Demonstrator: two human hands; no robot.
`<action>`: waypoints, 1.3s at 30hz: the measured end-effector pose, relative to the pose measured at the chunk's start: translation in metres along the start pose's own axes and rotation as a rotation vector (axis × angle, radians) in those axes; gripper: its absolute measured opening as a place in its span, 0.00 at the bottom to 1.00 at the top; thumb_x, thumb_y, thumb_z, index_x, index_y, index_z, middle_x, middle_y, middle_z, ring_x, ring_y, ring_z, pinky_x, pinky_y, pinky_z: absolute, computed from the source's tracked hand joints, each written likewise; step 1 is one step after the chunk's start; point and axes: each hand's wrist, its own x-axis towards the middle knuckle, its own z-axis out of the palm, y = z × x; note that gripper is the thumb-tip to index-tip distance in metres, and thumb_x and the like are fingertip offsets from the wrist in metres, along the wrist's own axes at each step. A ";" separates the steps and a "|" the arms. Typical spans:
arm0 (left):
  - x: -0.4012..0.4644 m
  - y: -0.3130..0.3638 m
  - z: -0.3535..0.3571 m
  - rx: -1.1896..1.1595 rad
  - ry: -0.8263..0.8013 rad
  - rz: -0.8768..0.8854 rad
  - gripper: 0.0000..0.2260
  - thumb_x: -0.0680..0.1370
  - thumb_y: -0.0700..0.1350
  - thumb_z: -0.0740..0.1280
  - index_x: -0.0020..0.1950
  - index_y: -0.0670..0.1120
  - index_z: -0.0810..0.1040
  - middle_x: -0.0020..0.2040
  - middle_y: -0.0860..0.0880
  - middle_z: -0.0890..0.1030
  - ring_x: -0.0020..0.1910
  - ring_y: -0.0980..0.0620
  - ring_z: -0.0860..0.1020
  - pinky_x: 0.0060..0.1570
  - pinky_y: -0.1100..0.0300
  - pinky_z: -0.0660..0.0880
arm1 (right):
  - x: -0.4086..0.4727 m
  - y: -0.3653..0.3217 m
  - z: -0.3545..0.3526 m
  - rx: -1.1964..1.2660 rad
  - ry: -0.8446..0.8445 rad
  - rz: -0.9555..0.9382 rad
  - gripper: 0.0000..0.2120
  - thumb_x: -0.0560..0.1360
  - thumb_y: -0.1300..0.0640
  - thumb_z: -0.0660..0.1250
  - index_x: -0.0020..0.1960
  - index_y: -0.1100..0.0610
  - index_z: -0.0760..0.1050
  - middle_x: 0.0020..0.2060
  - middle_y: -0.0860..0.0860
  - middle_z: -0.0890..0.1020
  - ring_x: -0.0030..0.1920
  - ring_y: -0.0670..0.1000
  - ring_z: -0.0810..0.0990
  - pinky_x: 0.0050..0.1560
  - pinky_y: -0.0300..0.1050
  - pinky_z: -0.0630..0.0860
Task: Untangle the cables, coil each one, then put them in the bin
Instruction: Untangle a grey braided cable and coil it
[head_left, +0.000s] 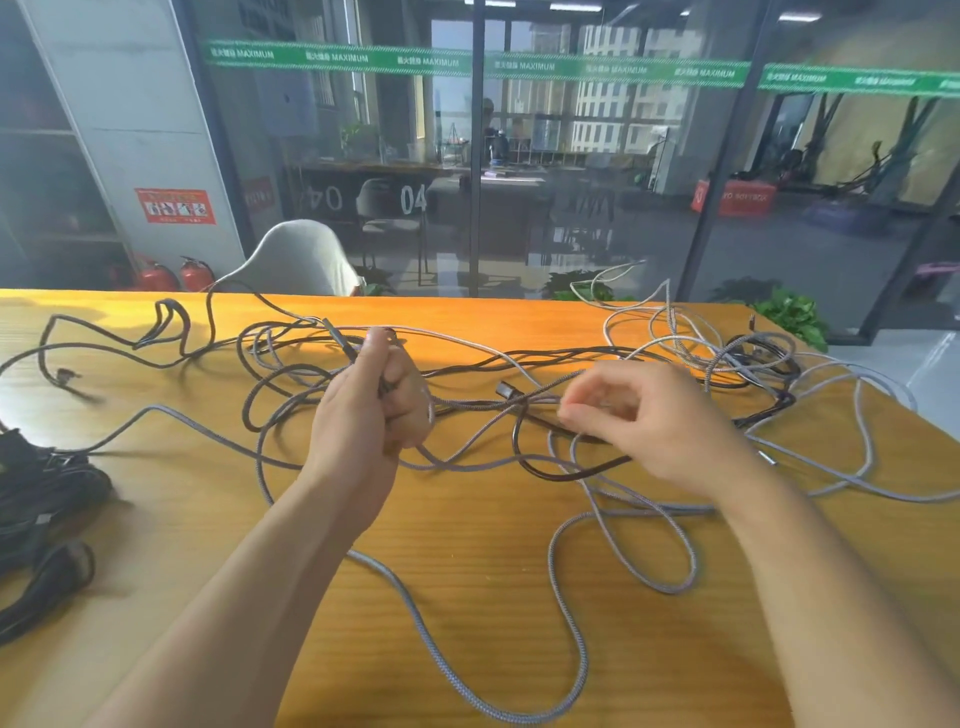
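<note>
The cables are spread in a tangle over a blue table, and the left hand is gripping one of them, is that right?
Not quite: the table is orange wood, not blue, as the head view shows. The cables do lie tangled across it, and the left hand does grip one.

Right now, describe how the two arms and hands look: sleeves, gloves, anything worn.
Both forearms are bare up to the frame's bottom edge: no sleeves show. The left hand and right hand wear no gloves. No watch, ring or wristband is visible on either. The right hand's fingers are slightly blurred.
</note>
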 end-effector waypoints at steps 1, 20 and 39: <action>0.001 0.000 -0.002 -0.018 0.021 0.006 0.20 0.87 0.56 0.56 0.40 0.49 0.55 0.31 0.53 0.57 0.29 0.52 0.53 0.35 0.53 0.49 | -0.002 0.003 -0.010 -0.069 -0.043 0.046 0.04 0.74 0.47 0.78 0.46 0.43 0.84 0.43 0.38 0.85 0.41 0.37 0.81 0.44 0.39 0.74; 0.006 0.000 -0.003 -0.004 0.083 0.081 0.20 0.88 0.56 0.54 0.38 0.50 0.59 0.32 0.50 0.58 0.29 0.50 0.55 0.33 0.55 0.56 | -0.009 -0.004 0.045 -0.585 -0.379 0.155 0.21 0.79 0.38 0.68 0.68 0.47 0.79 0.42 0.45 0.82 0.51 0.49 0.81 0.54 0.47 0.76; 0.008 0.007 -0.005 -0.003 0.180 0.116 0.22 0.88 0.56 0.54 0.35 0.52 0.62 0.30 0.51 0.58 0.28 0.51 0.55 0.30 0.58 0.59 | -0.002 0.018 -0.005 0.613 -0.148 0.003 0.13 0.75 0.51 0.72 0.35 0.56 0.80 0.33 0.48 0.72 0.39 0.50 0.73 0.48 0.40 0.74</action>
